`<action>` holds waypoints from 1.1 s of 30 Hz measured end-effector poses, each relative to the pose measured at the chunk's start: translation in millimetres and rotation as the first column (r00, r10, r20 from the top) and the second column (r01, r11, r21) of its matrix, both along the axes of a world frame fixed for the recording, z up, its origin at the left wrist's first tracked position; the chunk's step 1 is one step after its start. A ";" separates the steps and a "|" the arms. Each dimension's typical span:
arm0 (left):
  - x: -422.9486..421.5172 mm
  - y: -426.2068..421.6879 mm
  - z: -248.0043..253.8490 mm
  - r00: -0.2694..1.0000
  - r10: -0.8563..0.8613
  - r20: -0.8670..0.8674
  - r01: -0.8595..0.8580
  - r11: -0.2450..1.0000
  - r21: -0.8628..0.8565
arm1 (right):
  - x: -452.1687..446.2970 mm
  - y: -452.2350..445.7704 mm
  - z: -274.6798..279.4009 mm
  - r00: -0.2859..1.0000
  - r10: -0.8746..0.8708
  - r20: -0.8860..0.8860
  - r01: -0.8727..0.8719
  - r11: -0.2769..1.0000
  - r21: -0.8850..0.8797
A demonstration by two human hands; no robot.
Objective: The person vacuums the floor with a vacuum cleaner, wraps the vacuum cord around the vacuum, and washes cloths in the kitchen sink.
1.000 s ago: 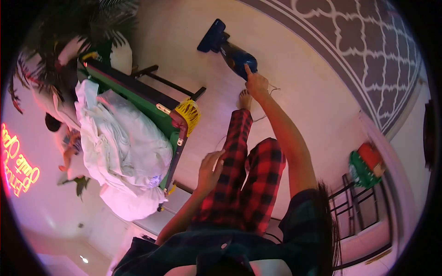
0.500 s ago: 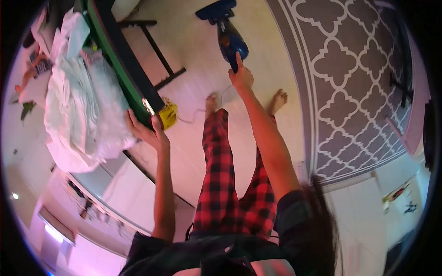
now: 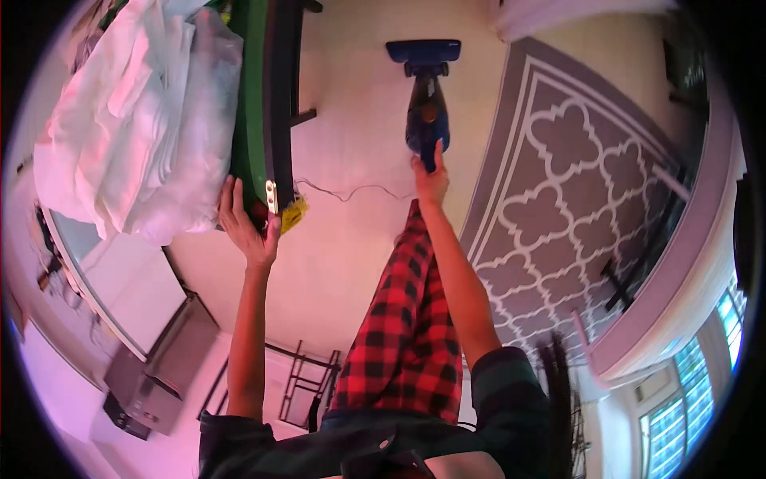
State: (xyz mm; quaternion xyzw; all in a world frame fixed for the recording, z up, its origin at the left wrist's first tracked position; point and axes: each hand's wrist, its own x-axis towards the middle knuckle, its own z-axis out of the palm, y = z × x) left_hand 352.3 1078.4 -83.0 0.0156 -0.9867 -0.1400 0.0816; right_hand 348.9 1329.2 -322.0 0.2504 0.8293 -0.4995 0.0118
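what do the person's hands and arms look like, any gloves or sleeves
The left hand and right hand are bare: no gloves, and no watch or bracelet shows. The left sleeve and right sleeve are short and dark; the right one shows muted greenish and blackish areas, perhaps a check.

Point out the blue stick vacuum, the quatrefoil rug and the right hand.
Blue stick vacuum (image 3: pixel 427 102), head view: its body.
Quatrefoil rug (image 3: pixel 568 203), head view: patterned middle.
Right hand (image 3: pixel 432 187), head view: its back.
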 end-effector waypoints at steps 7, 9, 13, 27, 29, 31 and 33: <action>35.9 17.2 -27.3 0.872 0.478 -0.111 -0.467 0.878 0.106 | -211.7 49.9 -67.9 0.906 0.404 0.125 -0.394 0.914 -0.100; 83.8 50.6 -69.5 0.679 0.720 -0.141 -0.695 0.693 0.191 | -259.2 47.4 -81.9 0.869 0.484 0.102 -0.483 0.875 -0.030; 123.0 130.6 -196.9 0.429 0.807 0.406 -0.894 0.317 0.316 | -327.1 46.7 -107.3 0.815 0.575 0.077 -0.546 0.805 -0.232; -376.5 76.2 -574.6 0.825 0.521 -0.219 -0.474 0.849 0.233 | -458.1 7.6 -230.0 0.903 0.329 -0.275 -0.425 0.599 -0.679; -371.5 79.6 -566.6 0.850 0.488 -0.198 -0.469 0.873 0.135 | -484.6 -13.2 -236.8 0.895 0.342 -0.286 -0.441 0.596 -0.671; -377.7 63.6 -566.5 0.891 0.406 -0.201 -0.399 0.914 0.075 | -509.5 -36.3 -243.2 0.912 0.308 -0.271 -0.408 0.612 -0.678; -393.5 40.9 -571.2 0.933 0.323 -0.156 -0.319 0.946 0.050 | -545.0 -46.4 -252.8 0.903 0.292 -0.315 -0.430 0.612 -0.664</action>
